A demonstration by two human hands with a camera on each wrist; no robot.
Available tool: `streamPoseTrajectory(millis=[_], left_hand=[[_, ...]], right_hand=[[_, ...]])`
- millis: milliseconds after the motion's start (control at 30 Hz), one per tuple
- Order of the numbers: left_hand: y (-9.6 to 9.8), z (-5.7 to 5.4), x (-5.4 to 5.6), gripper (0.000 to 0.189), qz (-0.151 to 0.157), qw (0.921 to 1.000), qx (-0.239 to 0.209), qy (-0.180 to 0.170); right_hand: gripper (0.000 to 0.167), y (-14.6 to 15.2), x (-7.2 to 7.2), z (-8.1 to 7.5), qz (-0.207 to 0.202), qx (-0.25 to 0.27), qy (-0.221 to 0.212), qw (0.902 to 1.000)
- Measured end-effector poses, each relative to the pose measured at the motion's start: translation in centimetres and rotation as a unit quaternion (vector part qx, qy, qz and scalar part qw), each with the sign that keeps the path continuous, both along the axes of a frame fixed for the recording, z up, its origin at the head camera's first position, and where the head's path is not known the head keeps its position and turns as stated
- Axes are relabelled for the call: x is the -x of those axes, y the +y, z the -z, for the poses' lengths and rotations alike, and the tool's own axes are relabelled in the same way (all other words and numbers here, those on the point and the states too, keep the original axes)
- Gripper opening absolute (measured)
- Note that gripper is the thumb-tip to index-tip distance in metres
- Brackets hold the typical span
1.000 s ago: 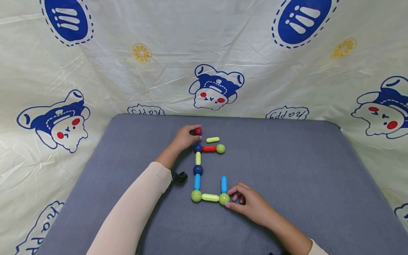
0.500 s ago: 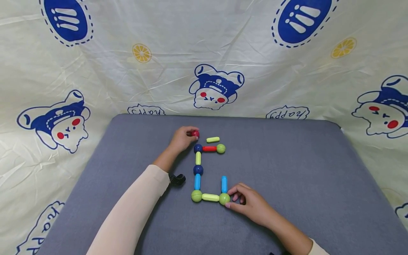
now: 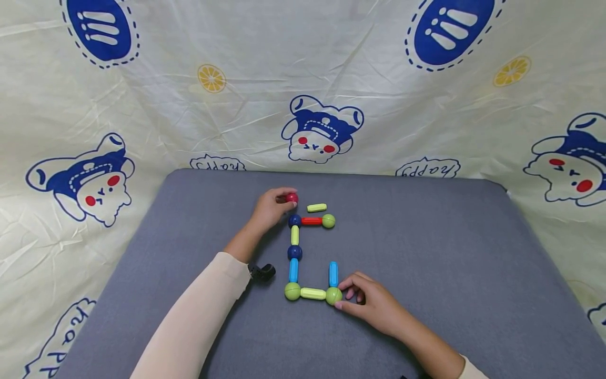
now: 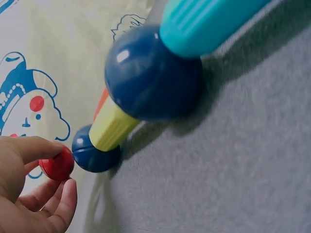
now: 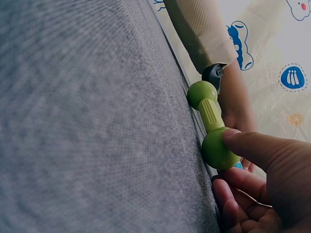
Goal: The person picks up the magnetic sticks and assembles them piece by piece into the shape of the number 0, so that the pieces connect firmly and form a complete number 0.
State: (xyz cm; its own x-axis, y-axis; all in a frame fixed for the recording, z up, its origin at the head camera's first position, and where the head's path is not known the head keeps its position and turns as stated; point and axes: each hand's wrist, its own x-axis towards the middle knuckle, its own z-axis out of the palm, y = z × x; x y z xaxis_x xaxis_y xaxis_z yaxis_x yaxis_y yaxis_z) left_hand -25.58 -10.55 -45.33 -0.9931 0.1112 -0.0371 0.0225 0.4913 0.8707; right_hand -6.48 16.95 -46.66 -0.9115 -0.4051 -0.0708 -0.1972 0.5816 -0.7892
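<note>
In the head view my left hand (image 3: pixel 271 209) pinches a red ball (image 3: pixel 292 198) just beyond the far dark blue ball (image 3: pixel 294 220) of a chain of balls and rods. From that blue ball a red rod (image 3: pixel 311 221) leads to a green ball (image 3: pixel 329 221). Toward me the chain runs through a yellow-green rod (image 3: pixel 295 235), a second dark blue ball (image 4: pixel 153 73) and a blue rod (image 3: pixel 293 270) to a near-left green ball (image 3: pixel 292 291). Thumb and fingers of my right hand (image 3: pixel 376 305) pinch the near-right green ball (image 5: pixel 218 148), where another blue rod (image 3: pixel 333 274) stands out.
A loose yellow-green rod (image 3: pixel 316 208) lies beyond the red rod. Everything rests on a grey cloth-covered table (image 3: pixel 450 252). Behind it hangs a pale printed sheet (image 3: pixel 255 121). A black strap (image 3: pixel 263 272) sticks out at the left wrist.
My left hand has drawn slightly back toward me with the red ball, which now shows more fully between the fingers. The right hand and the chain look unchanged.
</note>
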Motion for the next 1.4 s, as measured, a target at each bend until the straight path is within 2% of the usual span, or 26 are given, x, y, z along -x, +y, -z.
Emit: streamPoseTrajectory(millis=[233,567,800,1000,1167,1400], left_hand=[[0.2,-0.7,-1.1,0.036,0.007,0.9996,-0.026,-0.012],[0.5,-1.4,-2.7,0.037,0.01,0.9986,-0.051,-0.008],[0.7,-1.4,-3.7,0.036,0.016,0.9982,-0.055,-0.017],[1.2,-1.5,-4.8,0.036,0.046,0.9972,-0.051,-0.028],[1.8,-1.2,-5.5,0.035,0.075,0.9958,-0.047,-0.023],[2.6,-1.0,-6.4,0.033,0.127,0.9903,-0.052,-0.021]], right_hand=[[0.028,0.0,0.0,0.0,0.0,-0.002,0.0,1.0],[0.027,0.1,0.0,0.2,-0.002,0.01,0.009,0.9999],[0.027,0.0,0.0,0.1,-0.004,0.011,0.009,0.9999],[0.026,0.0,0.0,0.1,-0.004,0.009,0.01,0.9999],[0.026,0.1,0.0,0.2,-0.003,0.009,0.005,0.9999],[0.027,0.0,0.1,0.2,-0.002,0.01,-0.005,0.9999]])
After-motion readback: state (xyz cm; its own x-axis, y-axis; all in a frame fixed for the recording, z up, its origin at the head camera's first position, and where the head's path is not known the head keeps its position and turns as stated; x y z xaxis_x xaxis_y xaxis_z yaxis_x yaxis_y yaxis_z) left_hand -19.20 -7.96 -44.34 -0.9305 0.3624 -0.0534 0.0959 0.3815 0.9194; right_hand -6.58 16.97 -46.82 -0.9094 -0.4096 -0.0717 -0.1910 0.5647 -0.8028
